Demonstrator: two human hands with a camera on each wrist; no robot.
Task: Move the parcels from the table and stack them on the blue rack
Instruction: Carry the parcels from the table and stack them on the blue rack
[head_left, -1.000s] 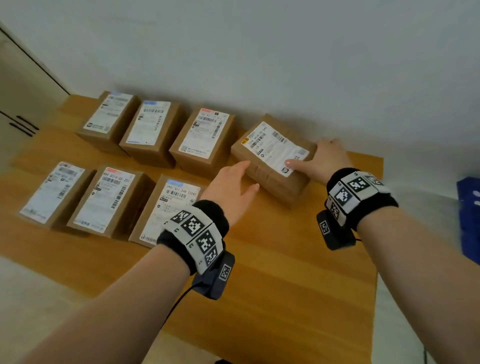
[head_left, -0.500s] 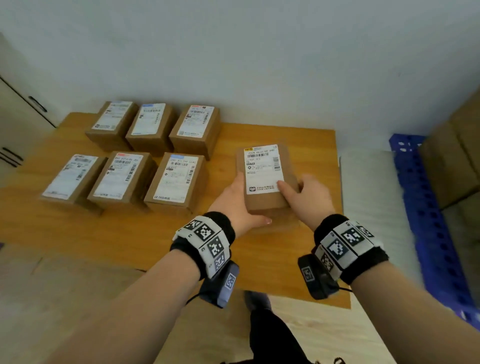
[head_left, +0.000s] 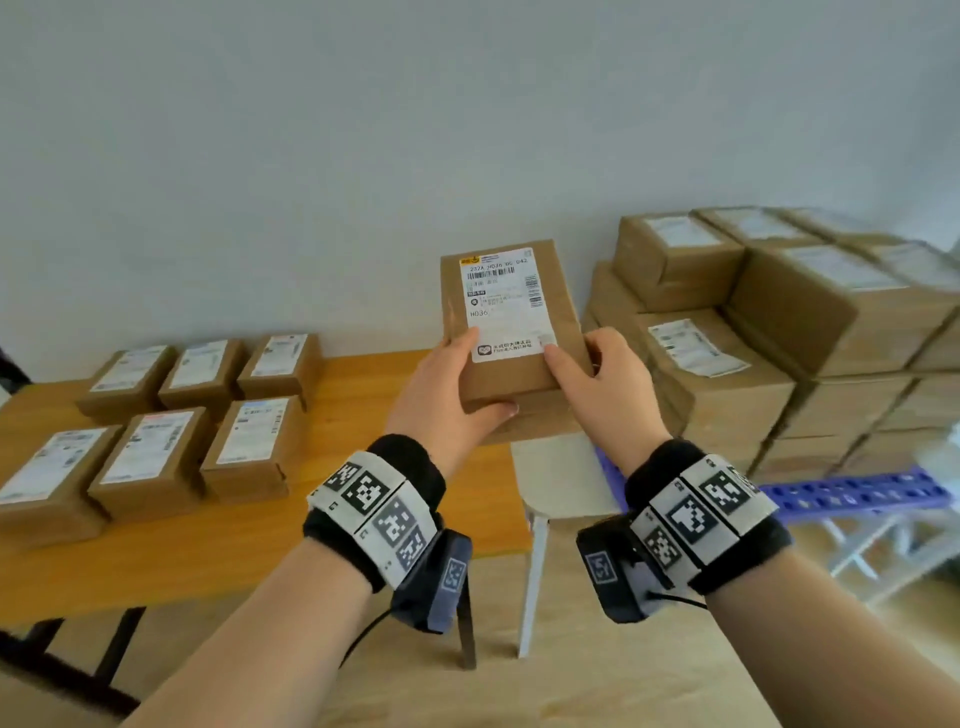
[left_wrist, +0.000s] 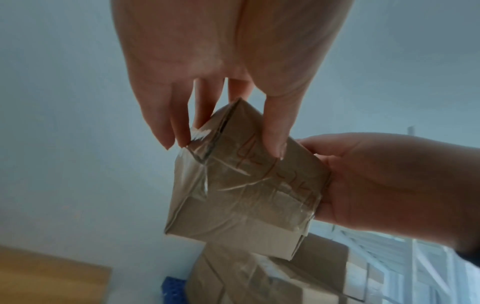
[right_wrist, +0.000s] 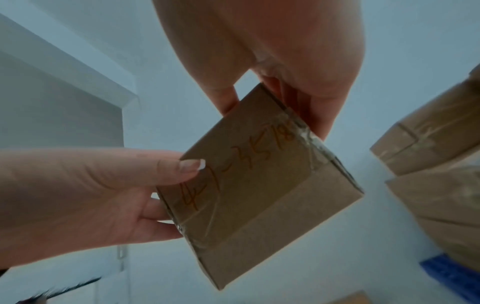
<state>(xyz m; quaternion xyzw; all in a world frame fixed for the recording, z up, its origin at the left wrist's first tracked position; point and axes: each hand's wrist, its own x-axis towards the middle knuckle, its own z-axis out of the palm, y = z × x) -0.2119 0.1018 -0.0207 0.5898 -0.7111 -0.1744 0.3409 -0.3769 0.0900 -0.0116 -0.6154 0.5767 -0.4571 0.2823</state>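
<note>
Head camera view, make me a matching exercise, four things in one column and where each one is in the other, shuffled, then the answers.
Things:
1. held parcel
2. six parcels
3. stacked parcels
4. left hand

Places:
A. on the wooden table
B. on the blue rack
C. at the held parcel's left edge
D. in the air between both hands

Pairs: 1-D, 2-A, 3-B, 4-C
</note>
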